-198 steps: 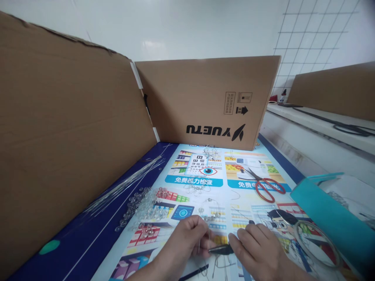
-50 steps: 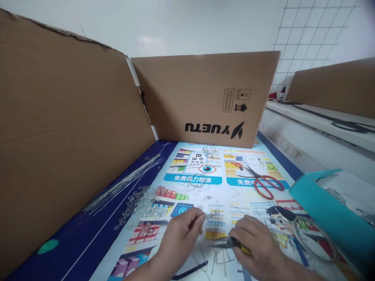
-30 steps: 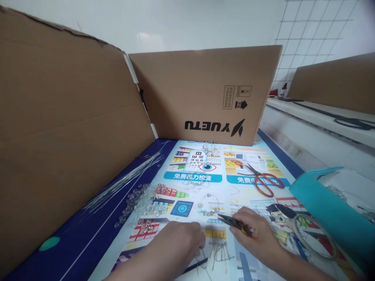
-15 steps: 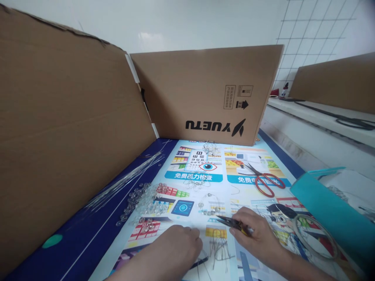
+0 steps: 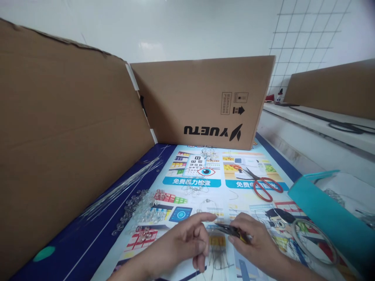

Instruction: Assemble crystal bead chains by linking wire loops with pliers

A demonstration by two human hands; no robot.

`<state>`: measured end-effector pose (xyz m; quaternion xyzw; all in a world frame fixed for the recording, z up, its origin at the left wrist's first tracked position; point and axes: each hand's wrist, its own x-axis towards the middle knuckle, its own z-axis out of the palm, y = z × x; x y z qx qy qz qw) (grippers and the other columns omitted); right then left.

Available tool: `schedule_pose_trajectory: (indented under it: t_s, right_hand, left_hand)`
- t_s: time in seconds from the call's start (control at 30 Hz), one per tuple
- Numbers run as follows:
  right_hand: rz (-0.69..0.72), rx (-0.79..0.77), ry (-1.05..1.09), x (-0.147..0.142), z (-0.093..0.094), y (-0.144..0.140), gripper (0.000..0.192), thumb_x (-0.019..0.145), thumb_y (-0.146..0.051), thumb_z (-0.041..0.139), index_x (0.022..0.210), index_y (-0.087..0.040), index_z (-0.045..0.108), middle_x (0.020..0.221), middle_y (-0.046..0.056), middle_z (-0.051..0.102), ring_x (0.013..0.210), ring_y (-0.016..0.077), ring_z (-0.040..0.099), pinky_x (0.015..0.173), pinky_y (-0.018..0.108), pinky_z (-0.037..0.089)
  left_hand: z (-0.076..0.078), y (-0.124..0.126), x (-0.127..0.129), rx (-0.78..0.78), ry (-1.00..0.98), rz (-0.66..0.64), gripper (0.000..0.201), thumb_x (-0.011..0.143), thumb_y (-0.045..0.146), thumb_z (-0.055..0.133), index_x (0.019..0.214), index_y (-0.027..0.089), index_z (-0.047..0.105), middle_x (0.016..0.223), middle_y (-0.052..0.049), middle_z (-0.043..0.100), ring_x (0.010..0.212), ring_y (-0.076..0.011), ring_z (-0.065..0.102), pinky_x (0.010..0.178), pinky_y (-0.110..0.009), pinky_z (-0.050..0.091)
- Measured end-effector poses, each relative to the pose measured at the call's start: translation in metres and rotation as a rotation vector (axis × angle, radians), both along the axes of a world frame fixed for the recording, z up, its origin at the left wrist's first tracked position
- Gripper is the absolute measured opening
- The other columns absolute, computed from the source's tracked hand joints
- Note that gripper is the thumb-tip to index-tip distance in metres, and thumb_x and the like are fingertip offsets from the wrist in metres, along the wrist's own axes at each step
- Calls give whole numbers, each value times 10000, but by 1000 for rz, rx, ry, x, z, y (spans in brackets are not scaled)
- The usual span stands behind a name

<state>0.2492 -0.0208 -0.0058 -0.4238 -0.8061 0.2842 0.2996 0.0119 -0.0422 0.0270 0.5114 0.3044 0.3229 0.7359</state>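
Right hand (image 5: 253,238): small pliers with slim dark metal jaws and yellow-and-black handles (image 5: 227,230) are being grasped in curled fingers, tips pointed toward the left hand.
Left hand (image 5: 187,242): the index finger is being held out beside the pliers' tips, the other fingers loosely folded; whether a fine wire is being pinched, or the tips touched, cannot be told.
Pliers' feel: stiff, sturdy and fairly light, by judgement; best taken by the handles, as is being done.
Beaded loop: a round of thin silvery wire with clear beads (image 5: 208,201) is being partly hidden just beyond the left index finger; likely light, springy and easily bent, the beads slick, so best pinched by the wire.
Bent wires: a cluster of thin grey bent wire pieces (image 5: 218,255) is lying between the hands, toward the wearer; probably whippy, slippery at the ends.
Beads: a heap of clear round beads (image 5: 149,208) is being spread beyond and left of the left hand.
Cardboard lettering: "YUETU" is being shown upside down on the brown cardboard panel (image 5: 175,97) beyond both hands; its small boxed print is too small to read.
Sheet lettering: "免费视力检查" is being displayed on the colourful printed sheet (image 5: 164,228) beyond the left hand; a second banner, starting "免费", is being partly covered by red-handled scissors (image 5: 263,187) beyond the right hand.
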Motion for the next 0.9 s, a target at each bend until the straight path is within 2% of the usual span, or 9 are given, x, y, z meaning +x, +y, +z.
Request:
schedule_pose_trajectory:
  t_s: [0.17,0.47,0.67,0.9]
  right_hand:
    - [12,13,8,1,2,-2,101,735,-147,569,805,-202,618,727,-1,525,657,135,522,587,248,401]
    - [-10,-21,57,-1,4,-1,68,715,-157,579,768,-189,606,720,-1,518,649,135,518,578,242,399]
    - [53,-72,42,1,6,-1,66,718,-181,584,766,-192,628,718,1,518,647,136,522,589,245,401]
    - [51,-58,12,2,4,-2,115,700,-172,590,798,-204,641,724,-6,526,649,131,529,578,236,393]
  left_hand:
    - [-7,-3,14,-164,-183,116,294,747,217,641,1027,130,614,610,9,574,452,-92,564,476,-215,412]
    - [-10,-5,19,-201,-241,324,199,754,265,662,911,149,625,648,7,597,509,-70,553,496,-187,355]
    - [-12,-5,18,-165,-183,321,200,754,281,671,887,145,608,689,1,615,536,-81,570,518,-199,348]
    - [-8,-7,18,-164,-219,197,231,694,291,716,811,115,623,631,-8,621,476,-78,567,502,-192,340]
